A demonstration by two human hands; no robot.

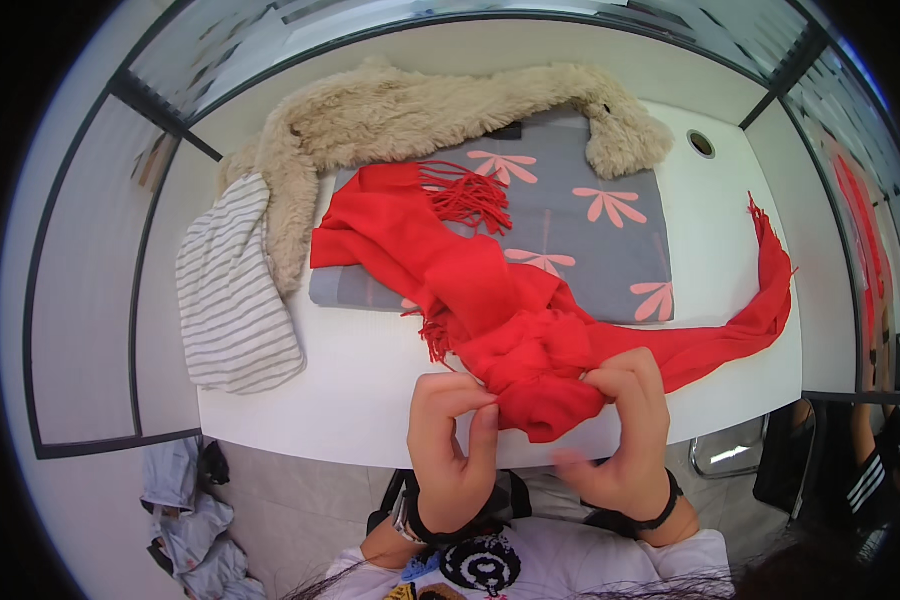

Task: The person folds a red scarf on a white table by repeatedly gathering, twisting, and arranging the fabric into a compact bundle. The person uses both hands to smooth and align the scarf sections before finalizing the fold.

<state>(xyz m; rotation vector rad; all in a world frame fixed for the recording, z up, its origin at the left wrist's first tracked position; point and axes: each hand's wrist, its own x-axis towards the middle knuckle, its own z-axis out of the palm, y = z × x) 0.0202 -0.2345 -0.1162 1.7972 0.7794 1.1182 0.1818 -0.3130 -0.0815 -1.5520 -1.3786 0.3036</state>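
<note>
A red fringed scarf (490, 290) stretches across the desk, bunched into a knot-like bundle at the front edge. My left hand (453, 445) pinches the left side of this bundle between thumb and forefinger. On the bundle's right side my right hand (630, 430) grips the cloth with bent fingers; its thumb is apart and blurred. One scarf tail runs right and curls upward on the white desktop, while the other end lies with its fringe on a folded grey cloth (570, 240) with pink petal shapes.
A beige furry piece (420, 110) lies along the back, beside a striped white-and-grey cloth (235, 290) at left. Low partitions (165, 290) enclose the white desk (340, 400). A round cable hole (701, 145) is at back right. Grey cloth (195, 520) lies at lower left; a chair (740, 450) stands at right.
</note>
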